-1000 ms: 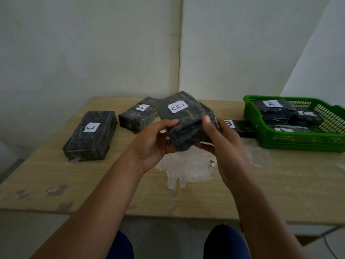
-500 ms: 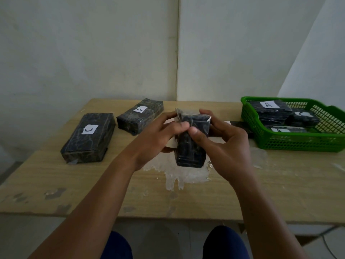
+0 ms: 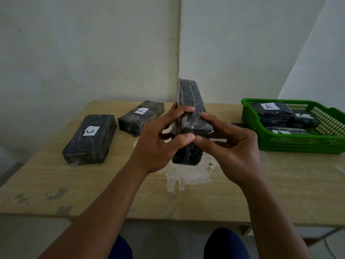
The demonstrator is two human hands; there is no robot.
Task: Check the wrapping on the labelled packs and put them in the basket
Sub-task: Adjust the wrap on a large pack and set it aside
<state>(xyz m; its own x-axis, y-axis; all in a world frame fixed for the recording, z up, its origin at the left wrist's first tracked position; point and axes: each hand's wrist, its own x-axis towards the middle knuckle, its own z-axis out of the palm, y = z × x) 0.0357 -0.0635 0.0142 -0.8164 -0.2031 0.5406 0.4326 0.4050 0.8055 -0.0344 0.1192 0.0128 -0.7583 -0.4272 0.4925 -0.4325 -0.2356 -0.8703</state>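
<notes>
Both hands grasp one dark wrapped pack [image 3: 188, 101], held on edge above the table [image 3: 280, 184] in the middle of the view, its far end raised toward the wall. Left hand [image 3: 160, 144] curls fingers over the top edge with the thumb on the near face; right hand [image 3: 229, 146] pinches the near end, thumb meeting the left thumb. No label shows on this pack from here.

Two more packs lie flat on the table to the left: pack C [image 3: 90, 138] nearest the left edge and pack A [image 3: 141, 117] behind it, apart from each other. A dark strip of another pack [image 3: 238, 125] shows behind the right hand, just beside the basket [image 3: 298, 144]. That green basket sits at the right and holds three packs, two with an A label visible; the third label is partly hidden.

Worn pale wood forms the tabletop, with a whitish peeled patch [image 3: 186, 174] under the hands. Plain white walls meet in a corner behind.
</notes>
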